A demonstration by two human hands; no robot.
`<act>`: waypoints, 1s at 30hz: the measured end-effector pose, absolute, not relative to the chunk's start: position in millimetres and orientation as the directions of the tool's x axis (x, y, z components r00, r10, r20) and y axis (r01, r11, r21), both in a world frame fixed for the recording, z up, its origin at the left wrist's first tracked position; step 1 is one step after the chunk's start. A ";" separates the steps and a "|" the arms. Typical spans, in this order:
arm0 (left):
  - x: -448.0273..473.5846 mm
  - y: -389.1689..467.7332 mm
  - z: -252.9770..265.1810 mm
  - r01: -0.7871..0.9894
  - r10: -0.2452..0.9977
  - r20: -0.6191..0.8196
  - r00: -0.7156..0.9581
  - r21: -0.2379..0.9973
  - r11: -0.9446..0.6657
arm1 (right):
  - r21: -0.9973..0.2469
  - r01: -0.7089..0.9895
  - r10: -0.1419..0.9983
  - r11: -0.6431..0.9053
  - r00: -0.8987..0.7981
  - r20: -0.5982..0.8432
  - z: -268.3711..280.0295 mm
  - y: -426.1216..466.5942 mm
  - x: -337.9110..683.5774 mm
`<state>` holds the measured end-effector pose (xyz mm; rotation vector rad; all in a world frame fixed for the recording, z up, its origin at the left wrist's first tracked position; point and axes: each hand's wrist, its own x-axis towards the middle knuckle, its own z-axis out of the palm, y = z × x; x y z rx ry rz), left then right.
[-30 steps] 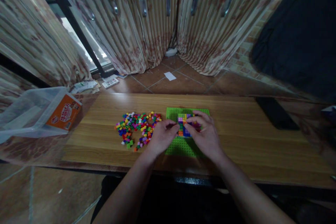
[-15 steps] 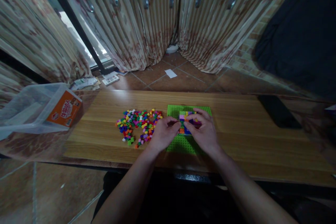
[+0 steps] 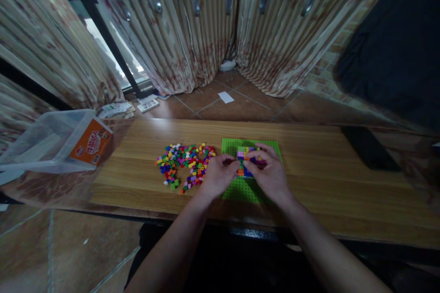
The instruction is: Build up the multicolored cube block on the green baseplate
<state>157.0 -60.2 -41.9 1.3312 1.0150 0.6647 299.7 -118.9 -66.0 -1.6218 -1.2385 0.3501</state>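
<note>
Here, left hand (image 3: 219, 175) and right hand (image 3: 272, 173) partly hide the brick panel (image 3: 243, 152) under their fingers (image 3: 233, 168), grip unclear; loose bricks (image 3: 187, 159) lie left.

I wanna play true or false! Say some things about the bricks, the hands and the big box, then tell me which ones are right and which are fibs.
1. The left hand and the right hand are close together at the green board. True.
2. Both hands wear gloves. False: they are bare.
3. Lots of loose bricks lie on the wooden table, left of the green board. True.
4. The loose bricks are all blue. False: they are many colours, such as red, yellow, green and white.
5. The clear box has an orange label. True.
6. The clear box is right of the green board. False: it is far to the left, past the loose bricks.
</note>
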 end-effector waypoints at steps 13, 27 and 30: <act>141.5 -48.8 -35.9 0.032 0.890 -0.240 0.388 0.968 0.247 | -0.923 0.385 0.804 0.012 0.545 0.238 -53.7 -116.4 313.2; 86.7 -13.1 -9.7 -0.156 0.994 -0.105 0.002 0.982 0.104 | -0.659 0.718 0.730 0.226 0.323 0.602 -35.3 -130.3 284.3; 74.0 -8.2 -6.0 -0.196 0.994 -0.090 -0.062 0.978 0.076 | -0.579 0.737 0.748 0.349 0.154 0.646 -37.4 -135.6 261.5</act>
